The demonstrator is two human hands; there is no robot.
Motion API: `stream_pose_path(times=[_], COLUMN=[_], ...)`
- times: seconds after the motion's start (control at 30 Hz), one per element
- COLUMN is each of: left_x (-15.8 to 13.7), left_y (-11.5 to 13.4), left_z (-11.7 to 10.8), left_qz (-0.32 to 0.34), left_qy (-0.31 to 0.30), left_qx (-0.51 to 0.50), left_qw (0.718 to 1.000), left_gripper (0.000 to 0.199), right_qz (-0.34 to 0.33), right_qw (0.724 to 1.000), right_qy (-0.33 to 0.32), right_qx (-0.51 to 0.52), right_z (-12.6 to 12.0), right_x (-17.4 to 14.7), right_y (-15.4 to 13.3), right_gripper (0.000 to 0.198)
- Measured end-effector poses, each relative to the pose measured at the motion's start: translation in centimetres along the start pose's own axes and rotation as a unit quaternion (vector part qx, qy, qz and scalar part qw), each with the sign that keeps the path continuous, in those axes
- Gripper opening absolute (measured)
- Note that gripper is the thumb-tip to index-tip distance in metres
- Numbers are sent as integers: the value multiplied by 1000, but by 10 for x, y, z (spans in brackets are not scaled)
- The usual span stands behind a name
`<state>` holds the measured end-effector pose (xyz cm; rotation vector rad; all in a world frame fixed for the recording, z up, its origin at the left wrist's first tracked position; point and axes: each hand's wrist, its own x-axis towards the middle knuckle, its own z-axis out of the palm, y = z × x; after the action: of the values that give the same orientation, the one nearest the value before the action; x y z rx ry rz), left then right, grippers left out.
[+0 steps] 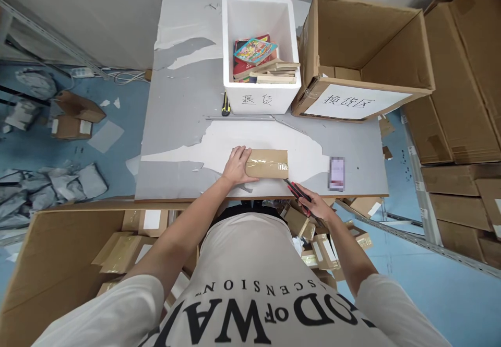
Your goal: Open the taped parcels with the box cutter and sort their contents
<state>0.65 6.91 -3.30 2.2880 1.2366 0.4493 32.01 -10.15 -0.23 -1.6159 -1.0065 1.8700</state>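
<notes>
I take the white foam box (263,102) as my landmark on the table (172,102). The small carton (267,163) lies flat on my side of it, a little apart from its front wall. My left hand (237,165) is curled round the carton's left end, fingers over the top and far edge, thumb along the near side. My right hand (318,207), nearer me and to the right of the foam box, is closed round a red-and-black cutter (299,193). The cutter's tip is at the carton's near right corner; I cannot tell whether it touches or has gone in.

To do this well, I judge the left grip should be firm enough to stop the carton skidding, without crushing its end. Those fingers are best left at the far end from the blade, off any line it could run along. A shallow blade seems wise, just through the shiny tape (282,167), since whatever is inside could be scored. Short, light strokes led away from my left hand and my body would be safest. The phone (337,174), right of the foam box and on my side, needs clearance from my cutting elbow and wrist.
</notes>
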Motion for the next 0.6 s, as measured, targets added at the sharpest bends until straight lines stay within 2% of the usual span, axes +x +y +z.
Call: stream_pose_path(times=[0.13,0.23,0.3,0.37,0.43,0.5,0.6], left_x=[0,0,-3,-11,-24,-41,-64], left_y=[3,9,14,19,26,34,44], left_z=[-5,-12,-15,-15,-11,-4,8], left_qz=[-12,-23,-18,-6,10,29,38], left_qy=[-42,-73,-68,-58,-57,-62,-67], left_qx=[54,117,151,171,179,178,167], left_qw=[998,990,986,984,982,982,983], left_gripper=[121,119,115,104,89,76,70], right_qz=[-6,-43,-45,-18,19,49,65], right_qw=[1000,984,948,895,843,804,773], right_qy=[27,153,249,298,305,299,291], right_qx=[-9,-76,-192,-331,-443,-512,-560], right_z=[-22,-38,-38,-31,-22,-13,-6], right_x=[-14,-7,14,41,69,90,106], right_y=[1,6,11,16,20,25,36], right_gripper=[76,72,64,60,60,60,59])
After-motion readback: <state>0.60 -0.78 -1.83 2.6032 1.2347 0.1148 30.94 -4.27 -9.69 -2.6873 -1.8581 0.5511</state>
